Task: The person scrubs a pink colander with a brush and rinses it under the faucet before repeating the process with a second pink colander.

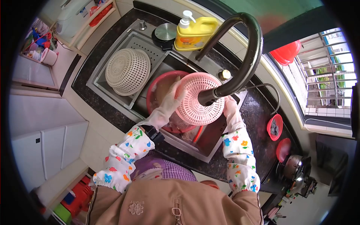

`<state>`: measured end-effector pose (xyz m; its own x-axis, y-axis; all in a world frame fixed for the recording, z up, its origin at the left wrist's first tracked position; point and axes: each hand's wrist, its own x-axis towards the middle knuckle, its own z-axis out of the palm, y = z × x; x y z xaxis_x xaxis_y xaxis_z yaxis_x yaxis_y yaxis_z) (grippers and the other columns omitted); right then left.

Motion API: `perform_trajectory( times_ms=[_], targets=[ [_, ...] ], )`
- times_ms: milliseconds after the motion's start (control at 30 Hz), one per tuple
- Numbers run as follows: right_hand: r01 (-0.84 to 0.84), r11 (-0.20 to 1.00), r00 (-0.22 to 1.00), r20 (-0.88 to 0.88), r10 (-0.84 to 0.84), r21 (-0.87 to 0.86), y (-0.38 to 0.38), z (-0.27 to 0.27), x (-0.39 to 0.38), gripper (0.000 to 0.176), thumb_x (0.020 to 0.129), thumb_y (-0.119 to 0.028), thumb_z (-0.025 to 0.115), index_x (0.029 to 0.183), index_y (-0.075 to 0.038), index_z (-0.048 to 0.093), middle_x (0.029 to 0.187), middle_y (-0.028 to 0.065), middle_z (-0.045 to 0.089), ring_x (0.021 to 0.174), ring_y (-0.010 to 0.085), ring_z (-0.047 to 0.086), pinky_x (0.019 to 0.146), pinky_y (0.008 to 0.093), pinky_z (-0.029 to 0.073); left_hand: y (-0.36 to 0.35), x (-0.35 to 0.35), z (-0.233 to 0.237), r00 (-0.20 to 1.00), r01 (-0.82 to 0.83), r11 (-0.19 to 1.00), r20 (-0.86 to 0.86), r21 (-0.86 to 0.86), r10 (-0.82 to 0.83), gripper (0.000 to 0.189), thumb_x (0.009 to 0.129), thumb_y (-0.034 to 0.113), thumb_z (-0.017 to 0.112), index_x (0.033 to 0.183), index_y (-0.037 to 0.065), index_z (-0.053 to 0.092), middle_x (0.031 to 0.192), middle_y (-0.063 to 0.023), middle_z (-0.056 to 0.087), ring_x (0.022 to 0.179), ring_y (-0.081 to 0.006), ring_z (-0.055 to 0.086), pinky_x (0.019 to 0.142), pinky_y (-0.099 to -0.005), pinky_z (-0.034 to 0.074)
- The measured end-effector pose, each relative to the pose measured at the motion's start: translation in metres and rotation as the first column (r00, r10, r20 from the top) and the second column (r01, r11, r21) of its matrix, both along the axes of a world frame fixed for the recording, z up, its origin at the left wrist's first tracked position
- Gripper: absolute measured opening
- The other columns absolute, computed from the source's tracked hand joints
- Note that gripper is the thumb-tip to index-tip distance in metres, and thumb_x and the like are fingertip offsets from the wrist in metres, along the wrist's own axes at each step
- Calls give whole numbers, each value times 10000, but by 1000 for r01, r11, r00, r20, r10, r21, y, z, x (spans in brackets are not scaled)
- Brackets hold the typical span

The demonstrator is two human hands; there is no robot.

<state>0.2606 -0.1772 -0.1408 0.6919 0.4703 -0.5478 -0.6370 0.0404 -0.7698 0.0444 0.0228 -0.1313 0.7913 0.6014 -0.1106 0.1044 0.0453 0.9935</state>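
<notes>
A pink slotted plastic colander (pixel 195 112) is held between my two gloved hands over the sink, just under the dark faucet's spout. My left hand (pixel 169 102) grips its left side. My right hand (pixel 231 110) is at its right edge, with part of the fingers hidden by the rim and faucet. Both gloves are thin and whitish. Below the colander, a red basin (pixel 151 92) sits in the sink, holding cloudy brownish water. The dark curved faucet (pixel 245 56) hides part of the colander.
An upturned cream colander (pixel 127 71) rests on the drainboard (pixel 98 84). Behind the sink stand a yellow pump bottle (pixel 197 34) and a round metal-topped item (pixel 165 32). A red stick-like thing (pixel 198 134) leans in the sink (pixel 214 144). Small red bowls (pixel 275 127) line the right counter.
</notes>
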Motion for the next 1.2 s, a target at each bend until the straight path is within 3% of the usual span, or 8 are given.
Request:
perform_trajectory(
  times_ms=[67, 267, 467, 600, 667, 867, 1000, 1200],
  targets=[
    [51, 998, 997, -49, -53, -36, -12, -9, 3, 220, 969, -182, 533, 1056, 10, 595, 943, 98, 673, 820, 196, 657, 739, 335, 548, -7, 7, 2, 997, 42, 962, 44, 271, -56, 795, 855, 389, 655, 1434, -12, 287, 1451, -229, 344, 1346, -311, 346, 1110, -350, 272],
    [92, 996, 990, -106, -91, 4, -31, -24, -22, 227, 943, -182, 583, 1020, 31, 594, 940, 104, 674, 809, 199, 657, 743, 335, 551, -9, 1, 32, 968, 250, 909, -54, 334, -246, 724, 843, 305, 661, 1423, 19, 334, 1468, -227, 306, 1355, -340, 320, 1112, -367, 273],
    [-172, 964, 981, 56, 187, -203, 38, 53, -42, 273, 949, -215, 581, 1075, 23, 625, 895, 64, 683, 739, 130, 636, 653, 271, 518, 28, 13, 48, 935, 353, 742, -184, 570, -304, 573, 868, 207, 638, 1371, 31, 430, 1411, -197, 420, 1358, -296, 340, 1126, -355, 265],
    [-471, 835, 780, 308, 544, -283, 69, 81, -40, 216, 920, -155, 580, 1046, 9, 642, 895, 55, 683, 789, 133, 636, 699, 255, 501, 48, 24, 64, 939, 305, 790, -32, 532, -341, 560, 878, 269, 641, 1349, 29, 456, 1378, -184, 464, 1301, -289, 425, 1083, -338, 333],
    [-538, 750, 561, 500, 660, -386, 79, 79, -34, 201, 928, -129, 564, 1066, 0, 632, 945, 37, 652, 799, 119, 591, 695, 247, 479, 50, 29, 79, 906, 410, 870, -231, 274, -354, 640, 842, 378, 676, 1357, 65, 460, 1357, -197, 487, 1288, -282, 446, 1062, -345, 361],
    [-547, 654, 208, 672, 711, -523, 99, 99, -40, 358, 960, -230, 515, 1199, 35, 529, 1114, 124, 617, 1037, 251, 592, 893, 332, 454, 49, 38, 64, 907, 172, 981, -375, -84, -192, 381, 875, 358, 668, 972, -9, 645, 819, -51, 660, 714, -97, 586, 670, -261, 479],
    [-333, 886, 498, 738, 456, -323, 80, 90, -88, 335, 932, -250, 567, 1164, -8, 549, 1023, 113, 612, 961, 241, 598, 834, 340, 477, 39, 20, 70, 954, -24, 991, -301, -131, -16, 394, 895, 379, 637, 917, -14, 657, 781, -38, 661, 671, -98, 583, 632, -267, 474],
    [-304, 870, 487, 722, 492, -388, 71, 88, -124, 328, 815, -214, 682, 1095, -77, 579, 988, 65, 608, 949, 262, 582, 858, 385, 477, 34, 13, 18, 897, -11, 988, -437, -157, -60, 477, 903, 437, 597, 1013, -23, 660, 859, -82, 681, 734, -150, 609, 665, -297, 474]
  ],
)
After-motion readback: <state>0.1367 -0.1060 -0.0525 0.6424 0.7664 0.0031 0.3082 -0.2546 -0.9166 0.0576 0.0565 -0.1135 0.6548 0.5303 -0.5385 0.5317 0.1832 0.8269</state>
